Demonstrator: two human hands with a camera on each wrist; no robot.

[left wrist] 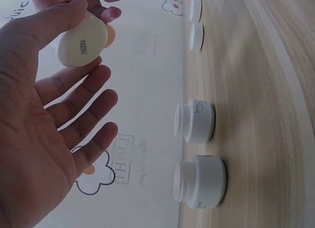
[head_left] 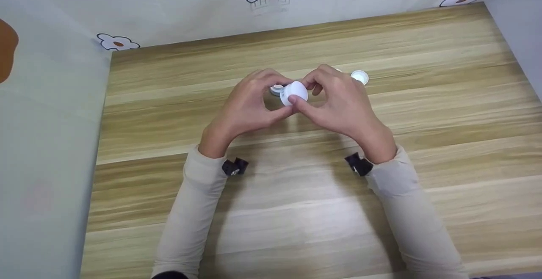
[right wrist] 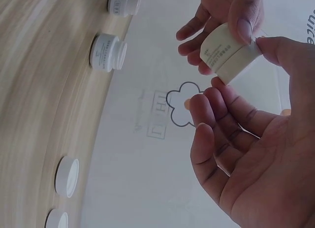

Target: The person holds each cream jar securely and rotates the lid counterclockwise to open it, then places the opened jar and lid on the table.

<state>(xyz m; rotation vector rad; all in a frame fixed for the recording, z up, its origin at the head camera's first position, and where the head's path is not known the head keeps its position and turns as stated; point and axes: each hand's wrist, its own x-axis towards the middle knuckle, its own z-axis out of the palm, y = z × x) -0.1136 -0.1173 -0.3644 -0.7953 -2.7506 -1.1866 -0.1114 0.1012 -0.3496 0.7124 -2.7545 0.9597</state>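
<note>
A small white cosmetic jar [right wrist: 219,47] with its lid [right wrist: 239,63] on is held up above the table, between both hands. My left hand [head_left: 250,103] pinches the jar's body between thumb and fingers. Its printed round base [left wrist: 82,43] faces the left wrist camera. My right hand [head_left: 343,99] pinches the lid with thumb and fingertips. On the table behind, two lidless white jars, the nearer-to-center jar [left wrist: 199,120] and another jar [left wrist: 206,181], stand upright. In the head view they are mostly hidden by my left hand and the held jar.
Two loose white lids lie on the wooden table [head_left: 296,211] toward the right: one lid [right wrist: 67,176] and a second lid [right wrist: 57,219]. A flower-patterned wall covering [head_left: 182,8] rises along the table's back edge.
</note>
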